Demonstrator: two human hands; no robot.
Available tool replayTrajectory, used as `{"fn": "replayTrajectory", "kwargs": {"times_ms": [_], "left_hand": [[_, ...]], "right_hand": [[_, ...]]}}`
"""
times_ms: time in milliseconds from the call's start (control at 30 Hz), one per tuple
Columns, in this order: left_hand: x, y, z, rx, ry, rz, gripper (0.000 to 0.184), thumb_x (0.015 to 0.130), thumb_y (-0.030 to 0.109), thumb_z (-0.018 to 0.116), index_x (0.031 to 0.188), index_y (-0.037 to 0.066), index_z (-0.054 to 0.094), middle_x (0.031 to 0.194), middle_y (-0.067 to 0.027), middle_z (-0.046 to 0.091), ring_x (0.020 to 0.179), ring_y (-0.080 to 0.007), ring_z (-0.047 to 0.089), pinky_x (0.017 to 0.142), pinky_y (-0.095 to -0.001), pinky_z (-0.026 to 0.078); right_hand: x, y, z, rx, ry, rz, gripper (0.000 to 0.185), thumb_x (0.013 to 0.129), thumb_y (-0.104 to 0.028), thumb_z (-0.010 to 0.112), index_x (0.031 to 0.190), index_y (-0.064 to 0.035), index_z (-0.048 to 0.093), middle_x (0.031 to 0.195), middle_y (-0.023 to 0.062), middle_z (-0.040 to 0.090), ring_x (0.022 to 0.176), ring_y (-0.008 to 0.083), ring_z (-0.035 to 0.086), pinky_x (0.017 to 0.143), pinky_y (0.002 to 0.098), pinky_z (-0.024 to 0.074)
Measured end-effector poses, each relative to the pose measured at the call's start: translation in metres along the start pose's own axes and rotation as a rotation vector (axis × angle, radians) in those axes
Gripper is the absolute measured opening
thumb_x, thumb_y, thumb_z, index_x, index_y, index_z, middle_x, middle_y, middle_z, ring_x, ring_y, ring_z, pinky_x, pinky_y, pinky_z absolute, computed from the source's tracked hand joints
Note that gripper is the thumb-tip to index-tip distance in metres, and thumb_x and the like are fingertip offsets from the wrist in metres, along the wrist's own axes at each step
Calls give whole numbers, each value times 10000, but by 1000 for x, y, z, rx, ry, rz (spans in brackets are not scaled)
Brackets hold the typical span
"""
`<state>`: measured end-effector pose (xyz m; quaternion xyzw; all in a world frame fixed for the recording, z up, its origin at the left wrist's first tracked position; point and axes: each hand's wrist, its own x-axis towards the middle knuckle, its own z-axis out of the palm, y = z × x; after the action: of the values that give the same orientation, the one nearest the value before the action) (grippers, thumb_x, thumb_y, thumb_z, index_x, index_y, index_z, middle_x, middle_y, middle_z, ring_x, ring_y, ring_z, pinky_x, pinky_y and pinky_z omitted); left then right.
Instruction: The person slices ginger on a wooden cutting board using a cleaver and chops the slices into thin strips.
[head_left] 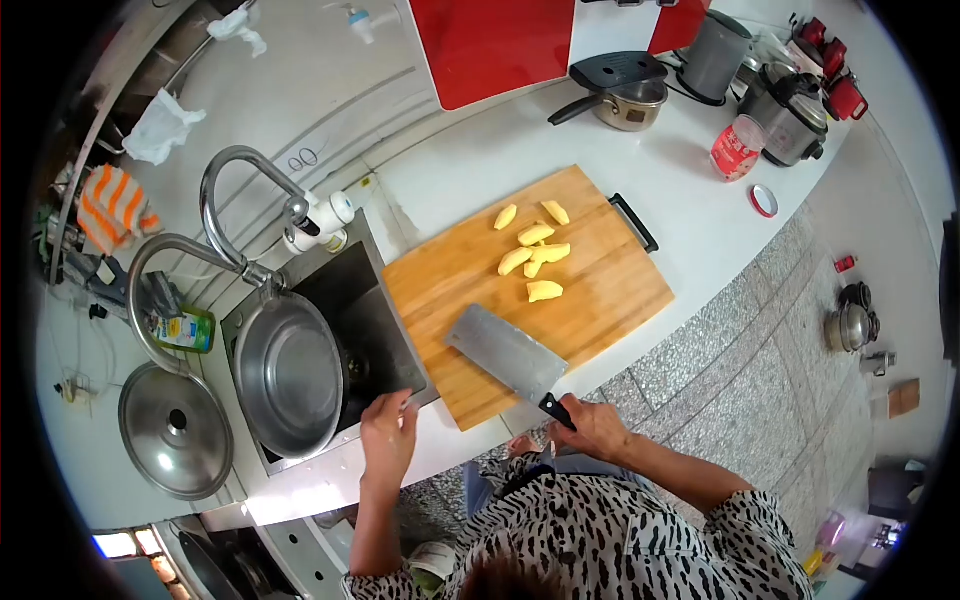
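My right hand (592, 432) is wrapped round the black handle of a cleaver (508, 350). The broad grey blade lies over the near part of a wooden cutting board (620, 290), its tip pointing up and left. Farther up the board are several pale yellow peeled chunks (545, 291), some clustered and touching; their exact kind is unclear. My left hand (388, 436) is above the counter edge by the sink's near right corner, apart from the board. Its fingers are curled together, and what is between them, if anything, is too small to name.
The sink (385, 335) holds a large metal pan (290, 375) under a curved faucet (215, 185). A metal lid (176, 430) lies at left. Toward the back right stand a saucepan (632, 108), a grey kettle (715, 55), a red-labelled jar (738, 148) and a cooker (790, 120).
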<state>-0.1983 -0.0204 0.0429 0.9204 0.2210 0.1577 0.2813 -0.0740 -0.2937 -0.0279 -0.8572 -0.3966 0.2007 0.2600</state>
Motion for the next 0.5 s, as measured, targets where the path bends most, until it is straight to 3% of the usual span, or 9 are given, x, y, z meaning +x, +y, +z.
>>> {"fn": "replayTrajectory", "kwargs": {"times_ms": [33, 167, 233, 500], "left_hand": [[7, 5, 7, 31, 31, 90, 169, 720, 33, 632, 885, 26, 601, 737, -129, 591, 646, -283, 573, 620, -377, 439], [20, 22, 21, -28, 13, 131, 161, 724, 35, 631, 880, 22, 593, 702, -119, 570, 616, -271, 556, 591, -371, 433], [23, 25, 24, -49, 3, 113, 161, 725, 33, 629, 881, 21, 591, 692, -119, 564, 614, -271, 553, 584, -370, 432], [47, 44, 22, -122, 68, 99, 143, 741, 6, 614, 880, 4, 580, 671, -128, 545, 575, -249, 530, 545, -336, 433]], "right_hand": [[1, -2, -2, 18, 27, 6, 320, 766, -283, 588, 930, -54, 435, 660, 193, 596, 581, 380, 591, 519, 464, 474], [4, -11, -11, 12, 12, 17, 313, 763, -277, 588, 933, -56, 444, 634, 186, 592, 594, 381, 595, 535, 470, 475], [6, -17, -17, 64, -99, 101, 360, 734, -272, 614, 933, -22, 449, 694, 188, 603, 665, 396, 582, 658, 466, 458], [4, -4, 10, 49, 11, -10, 491, 719, -400, 646, 923, 5, 456, 572, 200, 550, 582, 428, 564, 616, 492, 443]]}}
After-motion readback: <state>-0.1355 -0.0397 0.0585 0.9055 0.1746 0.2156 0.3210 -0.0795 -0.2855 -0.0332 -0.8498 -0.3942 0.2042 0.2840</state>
